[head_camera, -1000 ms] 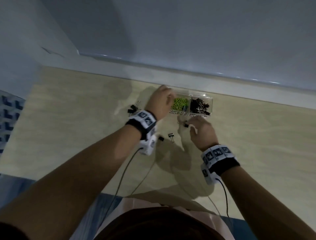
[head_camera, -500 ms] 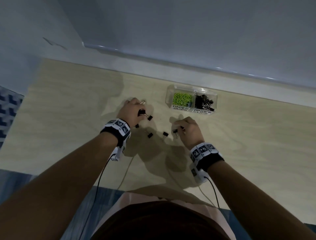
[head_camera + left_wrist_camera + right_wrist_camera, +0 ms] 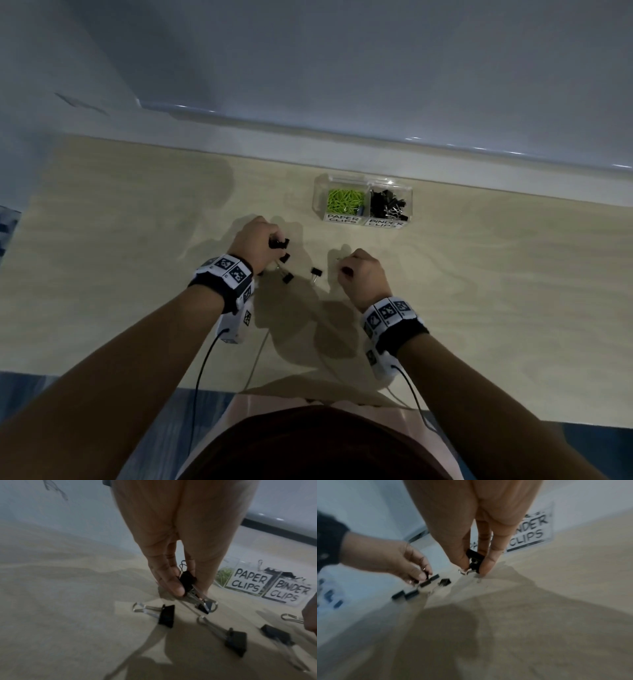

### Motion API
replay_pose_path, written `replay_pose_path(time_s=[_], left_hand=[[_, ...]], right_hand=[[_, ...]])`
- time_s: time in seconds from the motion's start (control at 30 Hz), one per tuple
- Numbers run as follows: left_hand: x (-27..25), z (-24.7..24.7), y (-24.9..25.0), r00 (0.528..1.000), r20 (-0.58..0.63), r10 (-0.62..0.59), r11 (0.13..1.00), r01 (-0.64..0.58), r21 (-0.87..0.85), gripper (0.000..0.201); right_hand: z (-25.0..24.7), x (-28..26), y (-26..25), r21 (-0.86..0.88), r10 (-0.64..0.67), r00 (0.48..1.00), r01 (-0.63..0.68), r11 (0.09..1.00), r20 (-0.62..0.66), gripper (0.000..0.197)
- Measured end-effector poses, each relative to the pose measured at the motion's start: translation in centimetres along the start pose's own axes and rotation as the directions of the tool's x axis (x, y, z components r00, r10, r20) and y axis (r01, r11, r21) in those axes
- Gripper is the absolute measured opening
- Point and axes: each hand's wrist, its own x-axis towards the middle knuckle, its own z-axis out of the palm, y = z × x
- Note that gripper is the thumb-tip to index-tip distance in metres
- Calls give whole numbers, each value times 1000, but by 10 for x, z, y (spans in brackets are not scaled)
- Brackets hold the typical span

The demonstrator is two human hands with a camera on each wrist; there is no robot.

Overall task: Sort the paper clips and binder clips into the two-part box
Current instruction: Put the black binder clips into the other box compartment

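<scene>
L fingers [image 3: 173, 586]: thumb + forefinger pinch a black binder clip [image 3: 187, 580], w/ its wire handles sticking out above and below the tips; held just above the tabletop.
L hand [image 3: 255, 241]: knuckles up, over the loose clips, well left of the box.
R fingers [image 3: 462, 558]: thumb + two fingers closed round another black clip [image 3: 475, 559], silver handle poking out at the bottom, tips just over the wood.
R hand [image 3: 363, 274]: near the table's middle, in front of the box and apart from it.
Loose binder clips: several black ones lie on the table betw. the hands, e.g. [image 3: 167, 614], [image 3: 235, 641], [image 3: 276, 634]; one [image 3: 315, 273] sits just left of the R hand.
Box [image 3: 409, 205]: clear, two compartments, near the table's far edge, by the wall.
Left compartment [image 3: 320, 202]: label "PAPER CLIPS", holds green paper clips [image 3: 344, 200].
Right compartment [image 3: 407, 192]: label "BINDER CLIPS", holds a pile of black binder clips [image 3: 388, 204].
Table [image 3: 137, 240]: pale wood grain, hand shadows across it.
Wrists: each carries a black band w/ white marker tags and a cable running back to the body.
</scene>
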Motion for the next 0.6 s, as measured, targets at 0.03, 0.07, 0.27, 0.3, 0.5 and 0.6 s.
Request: replay_pose_path(time_s=[0.03,0.07,0.27,0.3,0.5,0.6], left_hand=[[-1,0,5,1000,14,19,1000,-19,-4,20],[-1,-1,11,999,27,44,999,-44,-14,19],[9,-5,86,972,9,234,949,-226,-218,17],[15,-5,103,966,-2,258,939,-251,-235,17],[54,18,176,958,-78,277,943,-286,-170,20],[59,29,186,964,-59,258,957,-263,-124,28]], right_hand=[[-6,-1,5,59,4,999,-1,998,-48,9],[-12,-2,9,112,13,995,-3,994,-95,9],[-73,18,30,317,146,929,-32,948,-341,11],[-84,27,32,312,163,919,-47,949,-360,9],[-114,76,36,119,85,919,-41,992,-386,12],[-114,80,43,87,62,947,-36,996,-314,23]])
